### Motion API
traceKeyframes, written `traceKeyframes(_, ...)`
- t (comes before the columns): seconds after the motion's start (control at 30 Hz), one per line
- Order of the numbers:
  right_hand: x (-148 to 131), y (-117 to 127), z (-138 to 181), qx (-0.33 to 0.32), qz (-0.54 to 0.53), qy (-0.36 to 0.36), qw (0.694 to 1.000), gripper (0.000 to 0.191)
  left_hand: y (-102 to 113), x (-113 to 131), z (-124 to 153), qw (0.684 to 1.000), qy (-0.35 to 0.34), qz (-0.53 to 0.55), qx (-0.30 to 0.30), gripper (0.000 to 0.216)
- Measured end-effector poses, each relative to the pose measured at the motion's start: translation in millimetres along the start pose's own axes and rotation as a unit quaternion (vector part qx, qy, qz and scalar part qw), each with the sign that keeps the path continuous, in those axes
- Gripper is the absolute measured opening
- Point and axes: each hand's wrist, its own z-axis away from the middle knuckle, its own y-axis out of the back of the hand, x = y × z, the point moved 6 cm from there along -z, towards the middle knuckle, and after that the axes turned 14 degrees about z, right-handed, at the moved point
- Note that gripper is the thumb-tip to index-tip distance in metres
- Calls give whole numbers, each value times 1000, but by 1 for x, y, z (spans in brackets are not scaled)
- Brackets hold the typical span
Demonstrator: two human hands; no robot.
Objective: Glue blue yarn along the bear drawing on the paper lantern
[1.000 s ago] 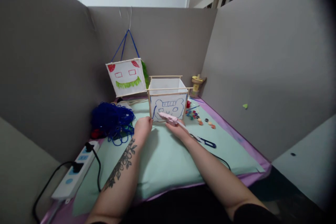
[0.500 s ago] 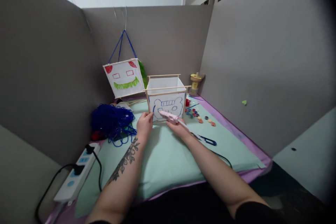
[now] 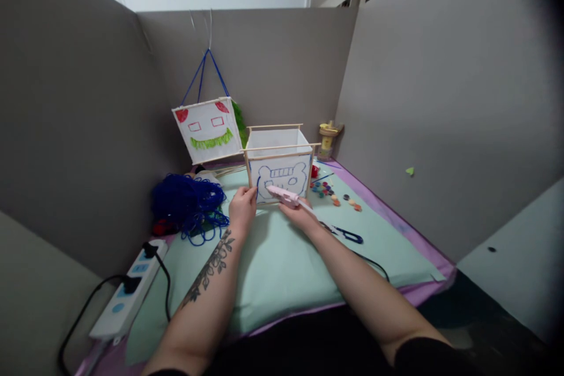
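A white box-shaped lantern (image 3: 284, 164) with thin wooden sticks along its edges stands on the table, a blue bear face drawn on its front. At its lower left edge, my left hand (image 3: 242, 208) is closed in a pinch on a short dark blue strand of yarn (image 3: 257, 185), which lies against the drawing's left side. My right hand (image 3: 300, 214) grips a pink hot glue gun (image 3: 285, 194), a white glue stick jutting from its back. The nozzle points left at the bear's left eye; whether it touches the panel I cannot tell.
A tangle of blue yarn (image 3: 187, 202) lies left, near a power strip (image 3: 127, 291). Scissors (image 3: 348, 235) and small coloured pieces (image 3: 324, 189) lie right. A finished-looking lantern (image 3: 207, 132) hangs behind; a yellow tape-wrapped object (image 3: 326, 138) stands in the back corner. Grey partitions (image 3: 273, 64) enclose the table.
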Motion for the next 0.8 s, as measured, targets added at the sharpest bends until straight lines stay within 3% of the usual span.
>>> traceKeyframes(0.27,6,-2,-2,-4,1,-6,1000,41,-3,1,-6,1000,-6,2,-1,27)
traceKeyframes(0.43,4,-2,-1,-9,-7,3,1000,41,8,2,-3,1000,8,24,16,27)
traceKeyframes(0.63,4,-1,-1,-8,7,-10,1000,39,3,-4,1,994,92,-23,-62,23)
traceKeyframes(0.8,0,1,1,-17,11,-5,1000,39,-10,-6,0,988,105,-67,-96,24)
